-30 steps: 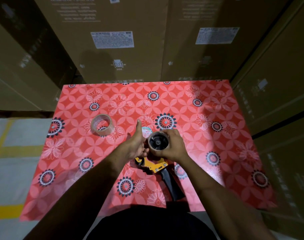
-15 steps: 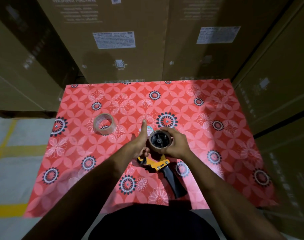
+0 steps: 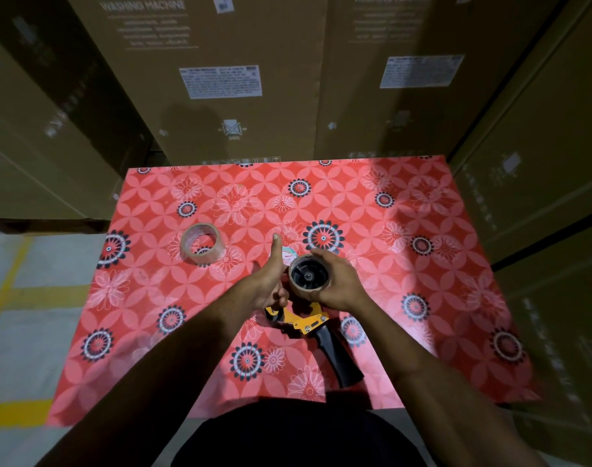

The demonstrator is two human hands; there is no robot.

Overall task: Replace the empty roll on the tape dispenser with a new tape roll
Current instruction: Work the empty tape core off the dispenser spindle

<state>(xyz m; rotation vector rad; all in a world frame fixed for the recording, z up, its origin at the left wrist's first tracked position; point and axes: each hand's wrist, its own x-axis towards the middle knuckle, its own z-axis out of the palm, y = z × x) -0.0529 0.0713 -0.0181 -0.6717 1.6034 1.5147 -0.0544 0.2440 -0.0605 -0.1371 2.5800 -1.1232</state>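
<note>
Hands meet over the middle of a red table cover (image 3: pixel 422 298) with flower shapes on it. The right hand (image 3: pixel 342 284) has its fingers curled round the empty roll (image 3: pixel 308 276), a brown cardboard ring that sits on the black wheel of the tape dispenser (image 3: pixel 308 323). The ring's open side faces up, so the dark hub inside shows. The left hand (image 3: pixel 267 284) is just beside the roll on its left. Its thumb sticks straight up and away, and its other fingers are curled in near the yellow front part of the dispenser. Whether those fingers hold the dispenser or only touch it cannot be told, because the hand hides that spot.

The dispenser lies on the table cover. Its yellow body is under the two hands, and its black handle points toward the person and a bit to the right.

The new tape roll (image 3: pixel 201 243) is clear and shiny. It rests on the cover to the left of the hands, well apart from them, and nothing touches it.

Big brown boxes (image 3: pixel 240 79) stand behind the table and on both sides.
</note>
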